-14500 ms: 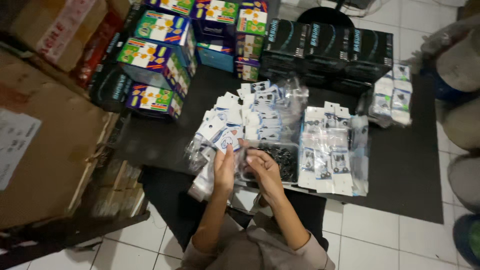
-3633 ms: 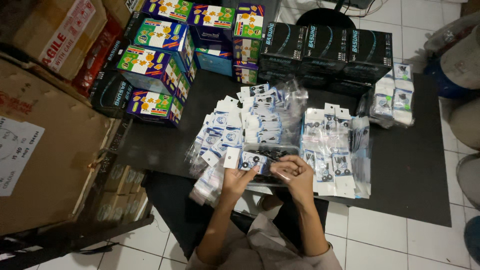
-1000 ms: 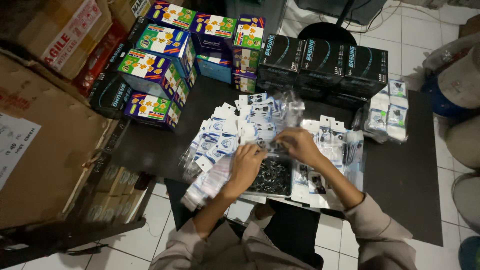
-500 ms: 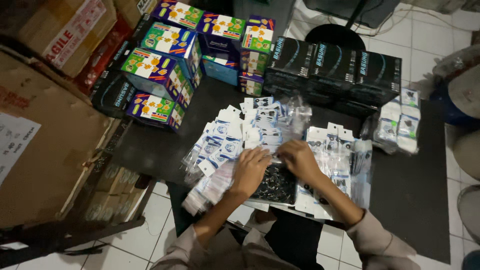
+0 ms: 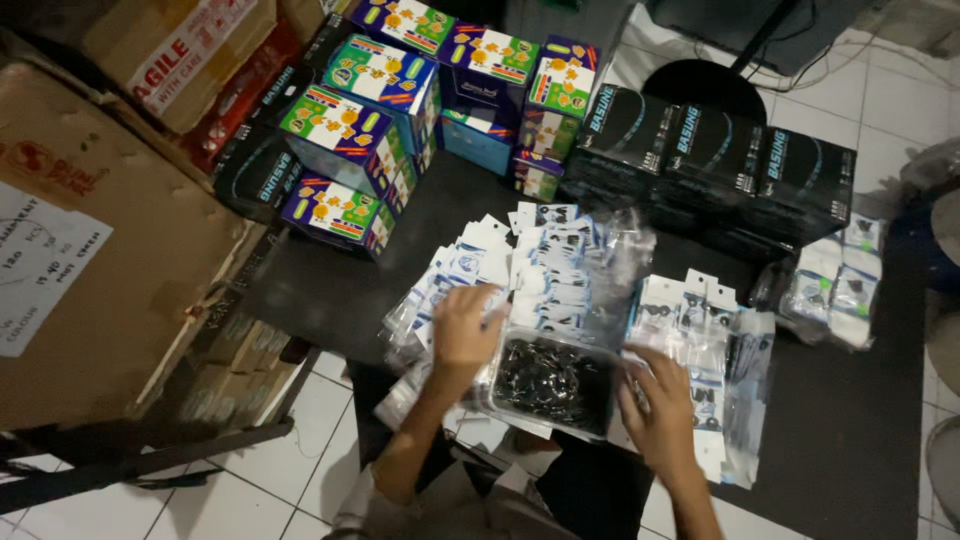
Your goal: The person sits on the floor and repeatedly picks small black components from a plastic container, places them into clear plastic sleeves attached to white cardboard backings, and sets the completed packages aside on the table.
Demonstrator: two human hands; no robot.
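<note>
A clear tray of small black parts (image 5: 552, 383) sits between the two hands, on the dark mat (image 5: 860, 420). The left hand (image 5: 465, 328) rests with bent fingers on the white packets (image 5: 470, 270) just beside the tray; whether it grips one I cannot tell. The right hand (image 5: 660, 400) lies flat and open on the other packet pile (image 5: 700, 320). Many packets look already packed, yet the tray is still quite full. Beyond the hands stand colourful boxes (image 5: 350, 110) and black boxes (image 5: 720, 160).

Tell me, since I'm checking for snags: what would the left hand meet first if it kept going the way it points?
Probably the white packets right ahead of the left hand; its fingertips already seem to touch them.
</note>
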